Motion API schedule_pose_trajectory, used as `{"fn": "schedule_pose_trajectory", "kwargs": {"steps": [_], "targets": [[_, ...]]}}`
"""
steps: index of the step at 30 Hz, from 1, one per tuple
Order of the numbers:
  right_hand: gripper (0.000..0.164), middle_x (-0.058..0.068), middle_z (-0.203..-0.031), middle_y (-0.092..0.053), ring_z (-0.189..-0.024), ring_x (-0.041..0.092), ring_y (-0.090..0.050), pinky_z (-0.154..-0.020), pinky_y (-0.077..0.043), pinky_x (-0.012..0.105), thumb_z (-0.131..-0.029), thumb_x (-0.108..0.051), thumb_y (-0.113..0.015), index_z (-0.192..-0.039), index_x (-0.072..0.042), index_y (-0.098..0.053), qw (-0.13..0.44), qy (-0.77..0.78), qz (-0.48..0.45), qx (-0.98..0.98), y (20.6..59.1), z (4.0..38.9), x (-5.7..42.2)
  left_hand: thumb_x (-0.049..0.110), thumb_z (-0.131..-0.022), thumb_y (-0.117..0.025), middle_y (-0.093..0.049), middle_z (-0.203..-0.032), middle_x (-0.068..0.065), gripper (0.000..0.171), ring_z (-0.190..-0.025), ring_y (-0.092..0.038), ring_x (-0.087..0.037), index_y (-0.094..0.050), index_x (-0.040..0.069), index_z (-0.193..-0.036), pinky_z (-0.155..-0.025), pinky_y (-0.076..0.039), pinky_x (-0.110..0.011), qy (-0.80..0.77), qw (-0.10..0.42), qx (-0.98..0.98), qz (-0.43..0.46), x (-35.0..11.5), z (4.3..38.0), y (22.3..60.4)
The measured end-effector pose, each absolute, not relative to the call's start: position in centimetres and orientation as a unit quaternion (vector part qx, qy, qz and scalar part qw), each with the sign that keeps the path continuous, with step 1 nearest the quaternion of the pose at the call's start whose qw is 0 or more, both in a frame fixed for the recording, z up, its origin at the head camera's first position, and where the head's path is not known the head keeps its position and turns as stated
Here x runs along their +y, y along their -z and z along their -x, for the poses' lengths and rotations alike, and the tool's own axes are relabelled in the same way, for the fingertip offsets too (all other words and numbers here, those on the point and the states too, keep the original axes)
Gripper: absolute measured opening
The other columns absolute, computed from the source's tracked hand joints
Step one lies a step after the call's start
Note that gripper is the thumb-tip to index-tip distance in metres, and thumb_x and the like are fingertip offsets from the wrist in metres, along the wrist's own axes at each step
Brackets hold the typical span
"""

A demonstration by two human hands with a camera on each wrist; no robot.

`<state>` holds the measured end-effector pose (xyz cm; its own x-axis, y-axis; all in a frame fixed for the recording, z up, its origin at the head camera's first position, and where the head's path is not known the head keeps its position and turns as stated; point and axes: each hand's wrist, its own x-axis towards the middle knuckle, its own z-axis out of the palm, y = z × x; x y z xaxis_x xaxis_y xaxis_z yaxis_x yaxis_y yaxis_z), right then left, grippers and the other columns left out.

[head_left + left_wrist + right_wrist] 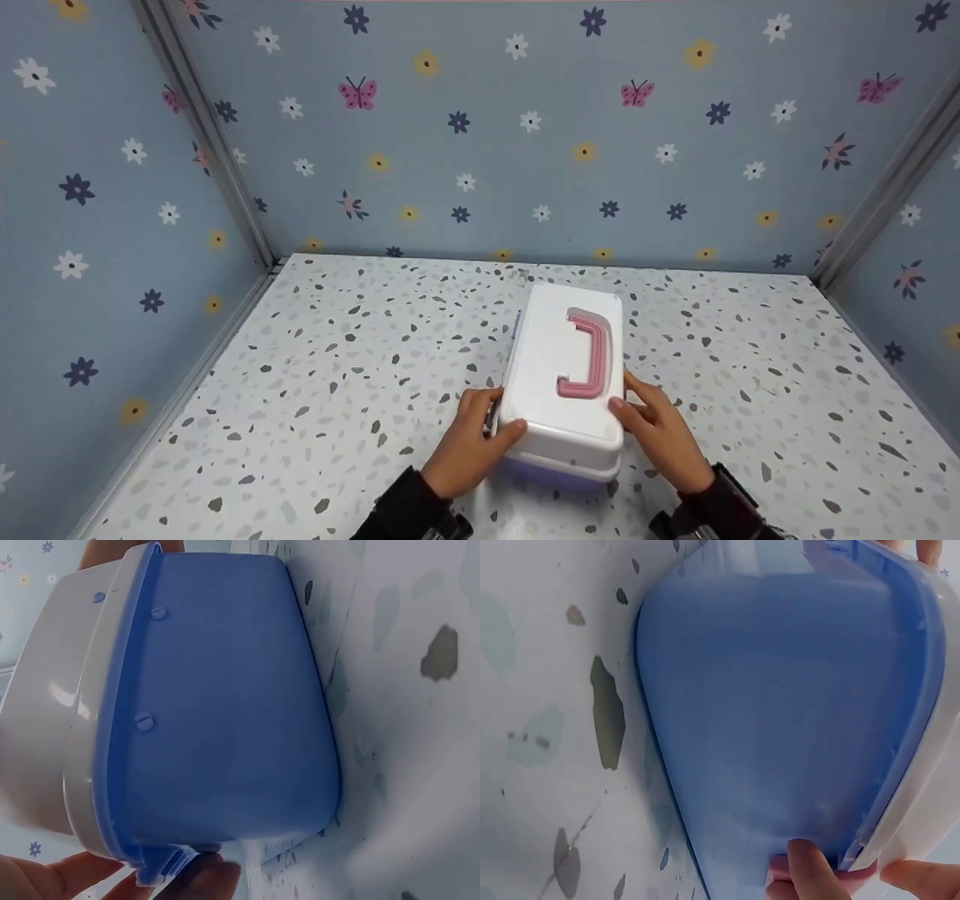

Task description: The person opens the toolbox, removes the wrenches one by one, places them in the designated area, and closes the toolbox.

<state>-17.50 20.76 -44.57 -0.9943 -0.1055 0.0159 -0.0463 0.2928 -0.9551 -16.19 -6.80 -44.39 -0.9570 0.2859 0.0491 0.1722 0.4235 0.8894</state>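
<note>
A storage box (547, 352) with a white lid, a pink folded handle (598, 358) and a blue-purple body (232, 697) stands on the table, its lid down. My left hand (466, 448) grips the near left side, thumb over the lid's top edge. In the left wrist view its fingers are around a blue clip-like part (159, 864) under the rim. On the opposite side is my right hand (666, 439). The right wrist view shows its fingertips on a pink latch (853, 877) and its thumb against the lid's rim. Whatever is inside the box is hidden.
The speckled white tabletop (360, 375) extends around the box. A flowered blue back panel (495, 150) and side panels, joined by grey metal posts (217, 142), enclose the table on the left, back and right.
</note>
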Motion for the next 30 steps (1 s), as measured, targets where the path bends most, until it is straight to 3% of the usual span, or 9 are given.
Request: {"fn": "schedule_pose_trajectory", "kwargs": {"steps": [7, 15, 23, 30], "targets": [[0.053, 0.016, -0.148, -0.046, -0.121, 0.033, -0.060, -0.091, -0.057, 0.036, -0.100, -0.030, -0.055, -0.148, -0.012, -0.043, 0.036, 0.574, 0.054, 0.817, 43.9, 18.3, 22.0, 0.054, -0.090, -0.058, -0.037, -0.150, -0.018, 0.078, -0.138, -0.040, -0.036, -0.036, 0.007, -0.148, -0.113, -0.033, -0.059, -0.495, 0.029, 0.859, -0.128, -6.2, 16.3, 43.6], [0.052, 0.023, -0.138, -0.055, -0.115, 0.029, -0.064, -0.092, -0.056, 0.038, -0.099, -0.029, -0.057, -0.144, -0.005, -0.047, 0.011, 0.551, 0.047, 0.833, 43.5, 20.2, 23.1, 0.059, -0.086, -0.060, -0.028, -0.158, -0.019, 0.087, -0.142, -0.035, -0.039, -0.034, 0.006, -0.151, -0.113, -0.035, -0.054, -0.397, -0.070, 0.898, -0.179, -4.3, 16.0, 42.5], [0.051, 0.025, -0.136, -0.055, -0.108, 0.018, -0.065, -0.090, -0.057, 0.034, -0.102, -0.027, -0.052, -0.144, 0.000, -0.044, 0.032, 0.555, 0.033, 0.830, 44.4, 22.2, 23.0, 0.068, -0.087, -0.054, -0.049, -0.147, -0.011, 0.081, -0.139, -0.043, -0.036, -0.047, 0.009, -0.143, -0.114, -0.033, -0.057, -0.208, -0.166, 0.925, -0.271, -1.4, 15.9, 41.3], [0.046, 0.029, -0.130, -0.059, -0.100, 0.018, -0.069, -0.084, -0.059, 0.028, -0.101, -0.017, -0.046, -0.140, 0.008, -0.046, 0.062, 0.585, 0.021, 0.809, 45.3, 22.9, 22.8, 0.073, -0.083, -0.054, -0.057, -0.138, -0.004, 0.080, -0.136, -0.047, -0.030, -0.052, 0.014, -0.138, -0.114, -0.036, -0.048, -0.106, -0.192, 0.926, -0.309, 0.8, 15.8, 41.5]]}}
